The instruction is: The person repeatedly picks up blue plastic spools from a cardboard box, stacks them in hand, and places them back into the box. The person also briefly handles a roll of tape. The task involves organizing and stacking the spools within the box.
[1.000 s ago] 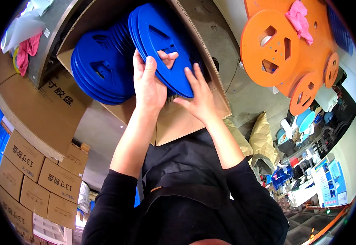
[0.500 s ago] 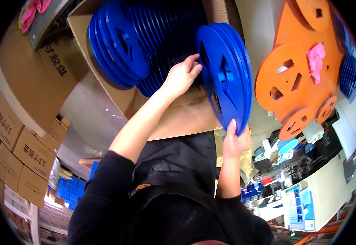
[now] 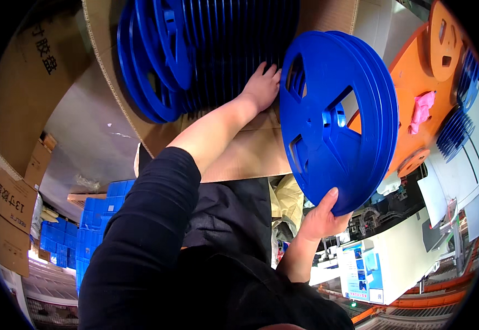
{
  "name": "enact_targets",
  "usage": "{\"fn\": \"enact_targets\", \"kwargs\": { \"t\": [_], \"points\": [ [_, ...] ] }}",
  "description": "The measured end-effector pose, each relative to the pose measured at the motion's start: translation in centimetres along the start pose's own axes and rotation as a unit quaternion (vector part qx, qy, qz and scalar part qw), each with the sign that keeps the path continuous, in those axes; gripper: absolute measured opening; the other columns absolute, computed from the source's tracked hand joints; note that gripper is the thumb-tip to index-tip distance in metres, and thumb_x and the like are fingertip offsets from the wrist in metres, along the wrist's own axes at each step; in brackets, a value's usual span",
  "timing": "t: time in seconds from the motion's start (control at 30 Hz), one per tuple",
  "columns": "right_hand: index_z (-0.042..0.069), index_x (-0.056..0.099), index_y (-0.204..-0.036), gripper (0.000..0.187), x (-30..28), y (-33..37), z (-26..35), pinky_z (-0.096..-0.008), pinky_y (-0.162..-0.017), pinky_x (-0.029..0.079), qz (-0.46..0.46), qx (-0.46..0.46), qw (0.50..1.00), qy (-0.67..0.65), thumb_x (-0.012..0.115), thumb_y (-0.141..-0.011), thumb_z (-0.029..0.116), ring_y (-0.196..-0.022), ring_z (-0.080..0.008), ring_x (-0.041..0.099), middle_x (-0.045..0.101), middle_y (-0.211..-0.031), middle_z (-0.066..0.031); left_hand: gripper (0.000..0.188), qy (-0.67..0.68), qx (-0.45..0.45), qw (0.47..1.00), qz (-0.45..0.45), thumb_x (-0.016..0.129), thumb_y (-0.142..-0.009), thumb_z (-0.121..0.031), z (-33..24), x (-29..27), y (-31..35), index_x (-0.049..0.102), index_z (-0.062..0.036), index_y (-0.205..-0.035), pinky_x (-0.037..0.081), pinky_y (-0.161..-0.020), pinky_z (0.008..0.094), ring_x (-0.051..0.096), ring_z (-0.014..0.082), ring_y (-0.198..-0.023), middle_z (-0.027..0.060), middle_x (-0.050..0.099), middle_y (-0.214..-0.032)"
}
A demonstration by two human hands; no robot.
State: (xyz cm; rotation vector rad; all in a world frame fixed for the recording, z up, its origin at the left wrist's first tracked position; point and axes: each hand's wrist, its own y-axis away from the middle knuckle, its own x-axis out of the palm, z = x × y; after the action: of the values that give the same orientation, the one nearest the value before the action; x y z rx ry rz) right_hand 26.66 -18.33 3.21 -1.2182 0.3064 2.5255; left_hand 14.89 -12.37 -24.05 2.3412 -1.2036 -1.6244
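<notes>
Several blue plastic reels (image 3: 319,170), pressed together as a stack, stand tilted on edge at the right of an open cardboard box. My right hand (image 3: 325,219) grips their lower rim, thumb on the near face. Inside the cardboard box (image 3: 245,151), a long row of blue reels (image 3: 223,49) stands on edge, and a few more reels (image 3: 140,52) lean at its left end. My left hand (image 3: 262,88) reaches over the box with fingers apart, close to the row and beside the held stack. Whether its fingertips touch a reel, I cannot tell.
Right of the held stack is an orange panel (image 3: 407,71) with orange discs (image 3: 443,44) and a pink cloth (image 3: 423,113). Stacked cartons (image 3: 9,192) and blue boxes (image 3: 92,223) stand at the left. A pale cabinet (image 3: 399,250) is at lower right.
The held stack has moved right and nearer, turning its face more toward me. My left hand has shifted slightly right, its fingers now pointing into the box. The view has shifted too.
</notes>
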Motion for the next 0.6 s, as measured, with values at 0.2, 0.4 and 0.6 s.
{"fn": "enact_targets", "kwargs": {
  "t": [0.2,0.4,0.6],
  "points": [
    [-0.006,0.06,-0.109,0.027,3.7,-1.8,1.2,-0.0311,-0.07,0.051,0.009,-0.014,0.993,0.115,0.064,-0.088,0.01,-0.079,-0.0204,0.065,0.067,-0.093,-0.0161,0.04,0.019,-0.018,0.999,-0.034,0.051,-0.084,-0.015,0.7,0.6,1.8,0.057,-0.008,-0.123,0.025,-0.111,0.0495,0.033,0.0252,-0.134,0.0082,0.043,-0.138],
    [-0.003,0.059,-0.115,0.031,7.3,-1.0,-2.1,-0.0368,-0.073,0.053,0.061,-0.004,0.988,0.145,0.062,-0.086,0.011,-0.085,-0.0336,0.066,0.066,-0.1,-0.0204,0.037,0.032,-0.034,0.997,-0.062,0.054,-0.081,-0.015,1.3,0.9,2.7,0.06,-0.0094,-0.118,0.026,-0.109,0.0529,0.035,0.0242,-0.133,0.0075,0.048,-0.135],
    [-0.002,0.058,-0.116,0.032,9.7,-0.7,-2.1,-0.0361,-0.076,0.052,0.068,0.003,0.984,0.166,0.061,-0.087,0.011,-0.088,-0.03,0.065,0.065,-0.103,-0.0184,0.041,-0.001,-0.033,0.999,-0.007,0.057,-0.082,-0.019,2.2,0.5,3.9,0.057,-0.0137,-0.123,0.024,-0.11,0.0525,0.032,0.0222,-0.135,0.0047,0.043,-0.14]
  ]
}}
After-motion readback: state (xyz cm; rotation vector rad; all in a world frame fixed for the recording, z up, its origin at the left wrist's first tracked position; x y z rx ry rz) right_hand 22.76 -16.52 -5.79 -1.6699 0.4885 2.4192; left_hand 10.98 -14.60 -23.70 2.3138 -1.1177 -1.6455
